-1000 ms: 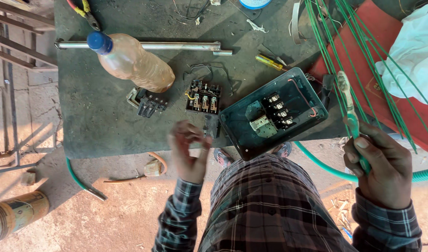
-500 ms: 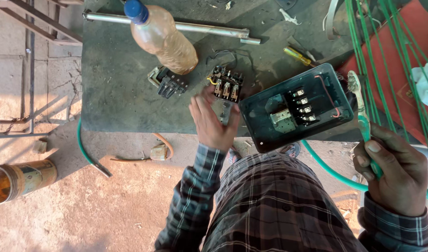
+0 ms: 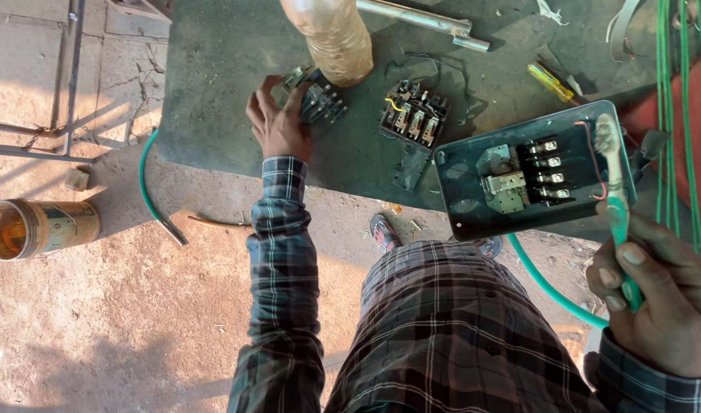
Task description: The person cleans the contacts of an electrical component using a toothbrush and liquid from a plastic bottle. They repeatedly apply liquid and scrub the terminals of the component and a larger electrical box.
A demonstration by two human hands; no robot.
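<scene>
The left hand (image 3: pixel 278 126) is stretched out over the grey-green table (image 3: pixel 213 69), its fingers curled onto a small dark contact block (image 3: pixel 318 102); the block is being grasped where it lies, just below the base of a clear plastic bottle (image 3: pixel 331 34) and touching or nearly touching it. For a sound pick-up, the block is best gripped by its solid sides, not its terminals or loose metal parts, and lifted straight up so that the bottle is not knocked over. The right hand (image 3: pixel 660 302) is clenched around the handle of a green toothbrush (image 3: pixel 616 203), whose worn bristle head is held up beside the right edge of an open dark switch box (image 3: pixel 534 172); the brush should be kept clear of the thin red wire at that edge. A second contact block (image 3: pixel 413 118) with a yellow lead lies between the grasped block and the box. A steel pipe (image 3: pixel 423 19) and a yellow-handled screwdriver (image 3: pixel 551 82) lie farther back. Green cords (image 3: pixel 683 115) hang at the right, a green hose (image 3: pixel 553 287) runs under the table, and a tin can (image 3: pixel 38 228) lies on the ground at left.
</scene>
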